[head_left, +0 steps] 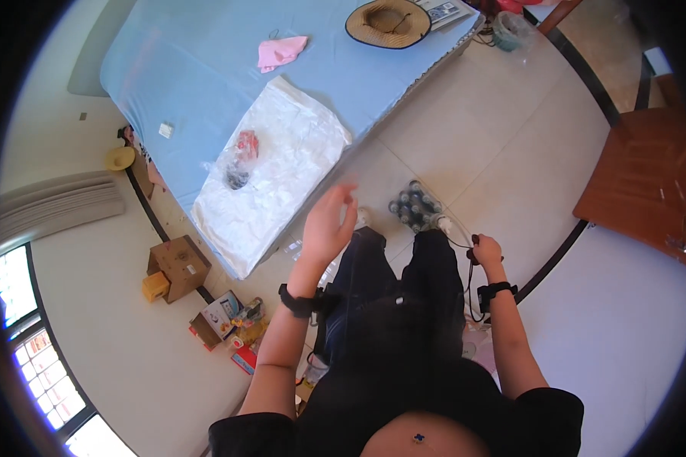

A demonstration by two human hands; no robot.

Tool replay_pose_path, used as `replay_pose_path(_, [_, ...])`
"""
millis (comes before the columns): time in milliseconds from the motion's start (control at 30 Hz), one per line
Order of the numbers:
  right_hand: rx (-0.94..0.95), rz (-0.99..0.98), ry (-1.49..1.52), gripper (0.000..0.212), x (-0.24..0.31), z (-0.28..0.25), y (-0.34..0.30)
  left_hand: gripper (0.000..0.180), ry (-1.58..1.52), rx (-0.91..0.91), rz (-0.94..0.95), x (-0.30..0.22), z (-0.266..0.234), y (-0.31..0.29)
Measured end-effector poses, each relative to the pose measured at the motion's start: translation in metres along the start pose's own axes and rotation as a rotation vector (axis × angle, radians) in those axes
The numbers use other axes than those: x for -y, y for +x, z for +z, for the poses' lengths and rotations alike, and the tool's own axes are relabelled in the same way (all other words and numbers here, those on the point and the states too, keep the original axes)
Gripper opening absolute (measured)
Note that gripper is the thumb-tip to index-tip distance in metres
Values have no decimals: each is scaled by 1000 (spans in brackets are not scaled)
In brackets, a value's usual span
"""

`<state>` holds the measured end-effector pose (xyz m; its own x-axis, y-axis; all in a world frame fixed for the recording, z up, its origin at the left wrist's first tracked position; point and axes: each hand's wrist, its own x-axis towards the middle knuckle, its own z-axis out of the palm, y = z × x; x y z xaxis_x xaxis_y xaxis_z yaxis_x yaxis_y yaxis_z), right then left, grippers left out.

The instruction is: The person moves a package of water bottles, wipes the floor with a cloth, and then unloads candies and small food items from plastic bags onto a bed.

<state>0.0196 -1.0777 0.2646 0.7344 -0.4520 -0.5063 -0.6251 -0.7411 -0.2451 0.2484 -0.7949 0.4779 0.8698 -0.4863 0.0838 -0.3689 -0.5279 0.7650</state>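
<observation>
My left hand (330, 223) is raised in front of my legs, close to the near edge of the bed, its fingers stretched out and slightly blurred, with nothing in them. Out to the right, my right hand (486, 251) is closed around a black cord (470, 293), which hangs in a loop below it. Nearest to the left hand, a white cloth-like sheet (297, 141) lies flat on the blue bed cover (198, 57). On the sheet rests a clear plastic bag (240, 160) with something red and something dark in it.
A shrink-wrapped pack of bottles (415, 206) stands on the floor by my feet. The bed also bears a straw hat (389, 23) and a pink cloth (282, 53). Cardboard boxes (179, 268) line the left wall; a brown wooden door (636, 183) is at right.
</observation>
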Motion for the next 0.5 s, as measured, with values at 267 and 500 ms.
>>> replay_pose_path(267, [701, 311, 71, 27, -68, -27, -77, 43, 503, 948, -605, 107, 33, -168])
replay_pose_path(500, [607, 405, 12, 27, -148, -21, -89, 42, 138, 604, -879, 94, 52, -215])
